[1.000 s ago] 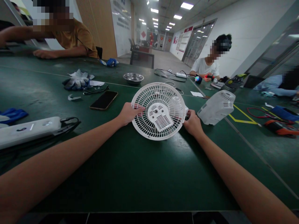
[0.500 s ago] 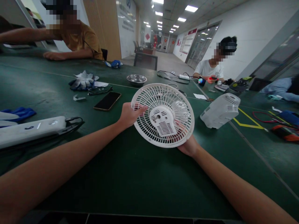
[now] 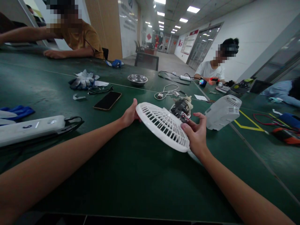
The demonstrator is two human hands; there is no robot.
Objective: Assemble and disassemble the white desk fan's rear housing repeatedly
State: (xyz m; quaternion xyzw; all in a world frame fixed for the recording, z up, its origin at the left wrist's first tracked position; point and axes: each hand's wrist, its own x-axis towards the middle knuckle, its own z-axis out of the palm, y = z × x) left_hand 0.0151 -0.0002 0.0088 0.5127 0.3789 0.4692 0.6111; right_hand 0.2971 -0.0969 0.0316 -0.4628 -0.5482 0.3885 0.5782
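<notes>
A white round fan grille (image 3: 161, 125) is held tilted above the green table, its slotted face seen at a slant. Behind it shows a motor with a dark circuit part and thin wires (image 3: 181, 107). At the grille's left rim is my left hand (image 3: 130, 115), thumb pointing up and fingers partly hidden behind the rim. My right hand (image 3: 198, 132) grips the right side, thumb on the slats, other fingers curled near the motor. Just past that hand stands a translucent white plastic housing (image 3: 222, 111). A white cable with a plug (image 3: 160, 95) lies behind the motor.
Left of me are a phone (image 3: 107, 100), a white power strip (image 3: 32, 129), and gloves (image 3: 83, 80). A metal bowl (image 3: 137, 79) sits farther back. An orange-and-black device (image 3: 287, 135) lies right. Other people sit around the table (image 3: 131, 181).
The grille has tipped over and turned, bringing the motor behind it into view. My right hand has shifted from underneath to the right side. My left thumb has come off the slats.
</notes>
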